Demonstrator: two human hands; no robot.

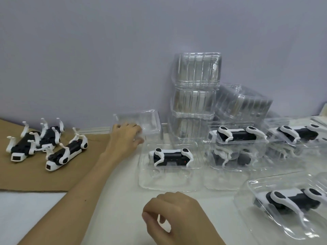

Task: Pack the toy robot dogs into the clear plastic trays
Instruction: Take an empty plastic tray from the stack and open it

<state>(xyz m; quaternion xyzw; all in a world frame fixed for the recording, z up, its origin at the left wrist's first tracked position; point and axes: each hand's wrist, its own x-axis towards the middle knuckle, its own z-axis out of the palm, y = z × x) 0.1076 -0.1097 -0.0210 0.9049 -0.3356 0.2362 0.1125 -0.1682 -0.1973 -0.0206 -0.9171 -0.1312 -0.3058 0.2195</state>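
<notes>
Nearest, the right hand is held loosely curled over the white table, with nothing grasped. To its right, a packed dog is seen inside a clear tray. Farther on, a toy dog is laid in an open tray. Three loose dogs are left legs-up on the cardboard sheet. An empty tray is gripped at its near edge by the left hand. Stacked trays are piled against the wall.

Clear glossy plastic trays; matt brown cardboard sheet.
</notes>
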